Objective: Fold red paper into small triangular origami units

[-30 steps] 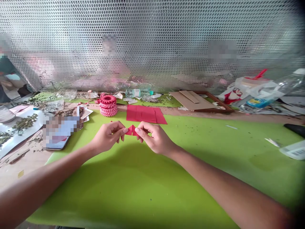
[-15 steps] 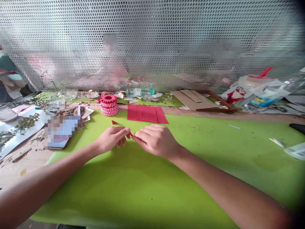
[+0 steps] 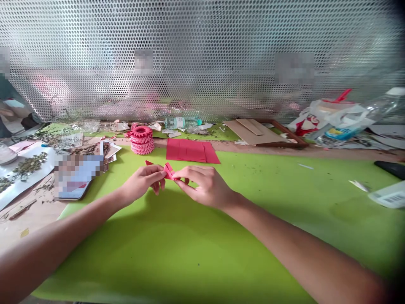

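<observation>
A small folded piece of red paper (image 3: 168,171) is pinched between my left hand (image 3: 142,181) and my right hand (image 3: 202,185), just above the green cutting mat (image 3: 253,190). Its pointed ends stick up and to the left, and my fingers hide its middle. Directly ahead of my hands lies a flat, creased red paper sheet (image 3: 191,151). Beyond my left hand stands a stack of folded red paper rings (image 3: 142,140), built from many small folded units.
A clear plastic water bottle (image 3: 180,123) and a cardboard sheet (image 3: 253,132) lie behind the mat, before a perforated metal screen (image 3: 202,55). A pixelated flat object (image 3: 77,177) sits left of the mat. Plastic bags (image 3: 335,118) lie at far right.
The red piece lay low and flat between my hands half a second ago. Now it is raised and folded tighter, with its points up, and my right hand has turned its fingers toward it.
</observation>
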Action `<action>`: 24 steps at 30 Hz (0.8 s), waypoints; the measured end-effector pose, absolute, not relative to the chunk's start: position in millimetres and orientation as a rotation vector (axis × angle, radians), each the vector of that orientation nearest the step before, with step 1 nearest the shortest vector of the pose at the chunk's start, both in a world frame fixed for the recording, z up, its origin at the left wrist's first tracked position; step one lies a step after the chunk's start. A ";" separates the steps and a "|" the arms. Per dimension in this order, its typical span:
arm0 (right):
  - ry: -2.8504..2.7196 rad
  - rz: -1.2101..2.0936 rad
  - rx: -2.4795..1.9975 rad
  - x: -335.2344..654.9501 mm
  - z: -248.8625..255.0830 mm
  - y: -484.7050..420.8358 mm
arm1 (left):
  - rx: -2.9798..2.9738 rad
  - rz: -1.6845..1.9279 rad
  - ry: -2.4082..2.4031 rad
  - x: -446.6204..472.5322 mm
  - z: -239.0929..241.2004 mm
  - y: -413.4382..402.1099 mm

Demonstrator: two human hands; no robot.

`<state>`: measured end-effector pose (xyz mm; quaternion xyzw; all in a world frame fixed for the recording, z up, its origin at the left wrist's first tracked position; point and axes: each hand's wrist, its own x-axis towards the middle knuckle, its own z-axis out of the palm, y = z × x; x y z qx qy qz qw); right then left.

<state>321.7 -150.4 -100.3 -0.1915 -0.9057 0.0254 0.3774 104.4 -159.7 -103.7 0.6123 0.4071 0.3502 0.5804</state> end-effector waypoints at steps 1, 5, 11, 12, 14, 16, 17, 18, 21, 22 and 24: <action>-2.306 0.100 -0.487 321.4 -100.8 -150.1 | 1.430 0.824 0.949 104.2 -104.2 -159.4; -2.299 0.129 -0.458 320.5 -102.5 -149.7 | 1.439 0.873 0.927 104.7 -106.1 -157.8; -2.264 0.108 -0.433 319.8 -103.2 -149.7 | 1.259 1.002 0.792 104.6 -105.3 -158.2; -2.260 0.116 -0.424 319.7 -102.9 -149.7 | 1.222 1.002 0.770 104.2 -104.9 -158.6; -2.268 0.132 -0.401 319.3 -102.1 -150.4 | 1.163 0.987 0.746 103.6 -104.1 -159.6; -2.286 0.160 -0.383 318.7 -101.7 -151.7 | 1.126 0.967 0.738 103.5 -103.7 -160.4; -2.292 0.181 -0.384 318.4 -101.8 -152.4 | 1.113 0.959 0.732 103.8 -103.6 -160.7; -2.296 0.208 -0.390 318.2 -102.3 -153.0 | 1.103 0.953 0.723 104.1 -103.7 -160.9; -2.285 0.312 -0.416 318.3 -105.0 -153.8 | 1.078 0.938 0.694 104.9 -104.0 -161.2; -2.278 0.347 -0.419 318.6 -106.0 -153.8 | 1.068 0.937 0.683 104.9 -104.0 -161.3; -2.273 0.391 -0.410 319.4 -107.1 -153.7 | 1.049 0.932 0.659 104.5 -103.8 -161.5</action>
